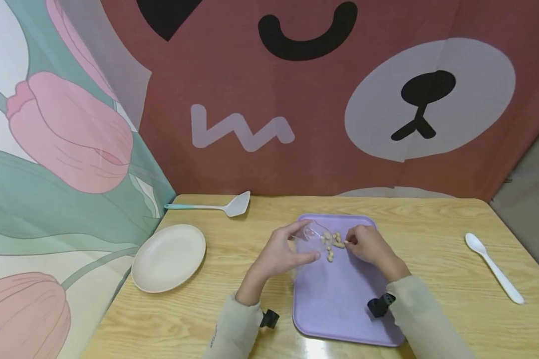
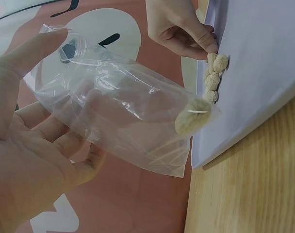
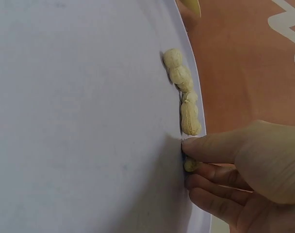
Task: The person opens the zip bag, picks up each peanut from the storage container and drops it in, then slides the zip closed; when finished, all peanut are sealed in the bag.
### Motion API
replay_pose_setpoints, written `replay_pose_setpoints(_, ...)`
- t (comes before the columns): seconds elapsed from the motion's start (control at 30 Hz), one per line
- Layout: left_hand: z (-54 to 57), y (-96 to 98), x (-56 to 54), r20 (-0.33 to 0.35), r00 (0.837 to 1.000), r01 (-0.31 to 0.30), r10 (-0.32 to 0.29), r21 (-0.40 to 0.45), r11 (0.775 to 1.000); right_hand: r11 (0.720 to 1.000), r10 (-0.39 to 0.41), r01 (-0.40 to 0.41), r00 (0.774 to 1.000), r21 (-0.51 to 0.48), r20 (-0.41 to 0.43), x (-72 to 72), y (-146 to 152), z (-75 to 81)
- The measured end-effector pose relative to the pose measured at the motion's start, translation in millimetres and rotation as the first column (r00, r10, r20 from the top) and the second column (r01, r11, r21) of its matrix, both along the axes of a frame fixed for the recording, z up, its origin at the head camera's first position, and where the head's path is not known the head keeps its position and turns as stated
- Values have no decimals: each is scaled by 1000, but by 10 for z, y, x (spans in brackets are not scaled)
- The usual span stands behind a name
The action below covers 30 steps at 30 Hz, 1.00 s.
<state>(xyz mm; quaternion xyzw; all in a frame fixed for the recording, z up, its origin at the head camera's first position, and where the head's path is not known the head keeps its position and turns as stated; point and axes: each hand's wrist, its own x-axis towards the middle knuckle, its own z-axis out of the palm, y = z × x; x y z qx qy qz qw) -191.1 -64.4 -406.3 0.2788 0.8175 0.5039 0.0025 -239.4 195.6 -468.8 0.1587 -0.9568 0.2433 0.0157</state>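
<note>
My left hand (image 1: 276,253) holds a clear plastic bag (image 2: 123,111) tilted over the far left part of a purple tray (image 1: 341,299), thumb and fingers spread at its mouth. Inside the bag, a peanut (image 2: 192,117) lies at the bottom corner. On the tray my right hand (image 1: 372,244) pinches another peanut (image 3: 190,164), partly hidden between thumb and fingers. Several unshelled peanuts (image 3: 189,116) lie in a loose group just beside the right fingertips. One more peanut (image 1: 330,257) sits nearer the front, by the bag.
A beige plate (image 1: 168,257) stands on the wooden table (image 1: 233,279) at the left. Behind it lies a spatula (image 1: 238,204) with a light blue handle end. A white spoon (image 1: 494,269) lies at the right. Patterned cloth (image 1: 251,164) hangs along the table's back edge.
</note>
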Motion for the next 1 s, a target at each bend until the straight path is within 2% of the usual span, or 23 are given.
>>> replay_pose_setpoints(0.27,-6,14,-8,1,1000,4,-4,2,1000,1000,11,-10,1000,-22,22,15,27,-40)
replay_pose_setpoints(0.43,-27,47,-28,5,1000,13,-13,5,1000,999,19,-19,1000,-46,10,19,60,-81)
replay_pose_setpoints(0.57,-25,70,-29,7,1000,13,-13,-18,1000,999,19,-19,1000,-45,-14,47,86,-52)
replay_pose_setpoints(0.7,-7,70,-36,-5,1000,-1,1,-25,1000,998,26,-30,996,-57,-80,86,74,101)
replay_pose_setpoints(1.0,5,54,-60,10,1000,23,-23,-10,1000,997,44,-56,982,-59,-185,197,-12,553)
